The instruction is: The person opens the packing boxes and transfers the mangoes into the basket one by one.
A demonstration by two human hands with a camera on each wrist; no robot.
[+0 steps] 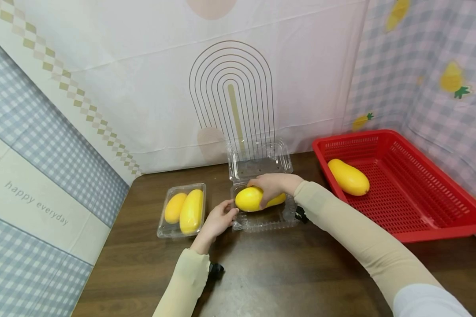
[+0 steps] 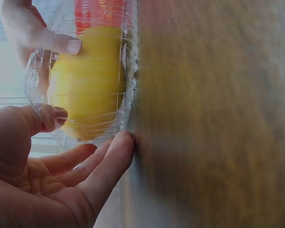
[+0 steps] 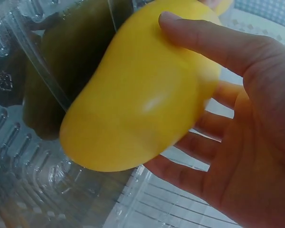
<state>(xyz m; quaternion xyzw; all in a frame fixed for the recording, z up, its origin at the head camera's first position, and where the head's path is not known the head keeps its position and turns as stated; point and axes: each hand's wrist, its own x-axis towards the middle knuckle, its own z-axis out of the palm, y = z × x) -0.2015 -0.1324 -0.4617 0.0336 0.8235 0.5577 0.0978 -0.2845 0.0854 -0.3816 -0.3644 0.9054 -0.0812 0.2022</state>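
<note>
Gripping a yellow mango (image 1: 249, 199) inside a lid-up plastic clamshell (image 1: 251, 225), the right hand (image 1: 275, 184) curls around it; the left hand (image 1: 218, 218) pinches the clamshell's left end. Right of the clamshell stands a red basket (image 1: 404, 211).

Lettering (image 1: 37, 203), grey, lower case: "happy everyday". Printed on a pale cloth band (image 1: 59, 233) at far left, sloping down to the right.

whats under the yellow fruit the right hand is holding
Under the yellow fruit is the base of the open clear container, its near part showing. The spot directly beneath is covered, so whether the fruit touches it can't be told.
</note>
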